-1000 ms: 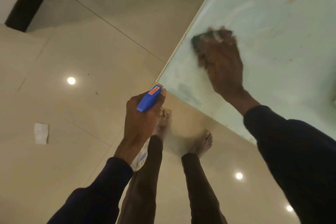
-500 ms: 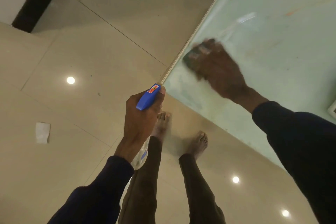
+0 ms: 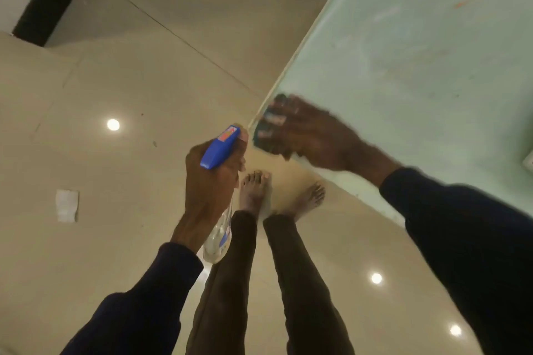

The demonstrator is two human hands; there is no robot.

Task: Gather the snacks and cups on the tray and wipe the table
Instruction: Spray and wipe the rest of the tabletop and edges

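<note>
At frame centre the blurred right hand (image 3: 314, 138), its arm coming in from the lower right, pressed spread fingers flat on a dark cloth (image 3: 260, 138) at the corner of the pale green surface (image 3: 418, 52). Just left, off the surface, the left hand (image 3: 212, 184) held a spray bottle (image 3: 220, 147), fingers curled round its neck.

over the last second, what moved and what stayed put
The right hand slid the dark cloth along the glass table to its near corner. The left hand still grips the spray bottle; the paper scrap stays on the floor.
</note>
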